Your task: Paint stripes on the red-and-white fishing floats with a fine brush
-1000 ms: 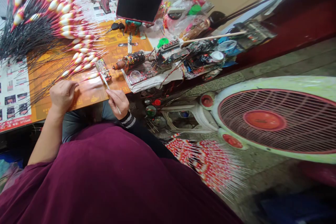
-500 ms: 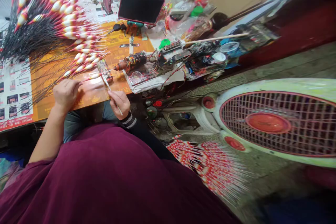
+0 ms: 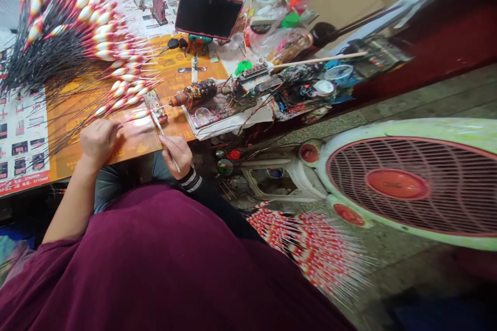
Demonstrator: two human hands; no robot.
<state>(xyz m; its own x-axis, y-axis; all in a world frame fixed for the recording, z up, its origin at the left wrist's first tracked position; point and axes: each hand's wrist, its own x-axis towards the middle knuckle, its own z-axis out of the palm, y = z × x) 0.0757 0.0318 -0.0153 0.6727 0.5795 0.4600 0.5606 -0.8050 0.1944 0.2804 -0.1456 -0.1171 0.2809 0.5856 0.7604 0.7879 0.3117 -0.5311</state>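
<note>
My left hand (image 3: 97,139) pinches the thin stem of a fishing float (image 3: 141,114) with a white, yellow and red body. The float's far end points at a paint-spattered motor (image 3: 199,94) with a copper-coloured nose, and seems to meet it. In my right hand (image 3: 177,155) is a slim paintbrush (image 3: 158,124), fingers closed round its handle. Its tip lies by the float's right end, in front of a small paint-stained block (image 3: 156,105). Whether the bristles touch the float is too small to tell. Several finished-looking floats (image 3: 128,94) lie just behind.
A large fanned bundle of floats (image 3: 89,10) fills the table's back left. A phone (image 3: 208,14) stands on a holder behind the motor, keys (image 3: 177,43) beside it. Paint-covered clutter (image 3: 260,83) lies rightward. Below right are a fan (image 3: 396,183) and more floats (image 3: 322,248).
The view has shifted very slightly. Both hands, the float and the brush stay in nearly the same places.
</note>
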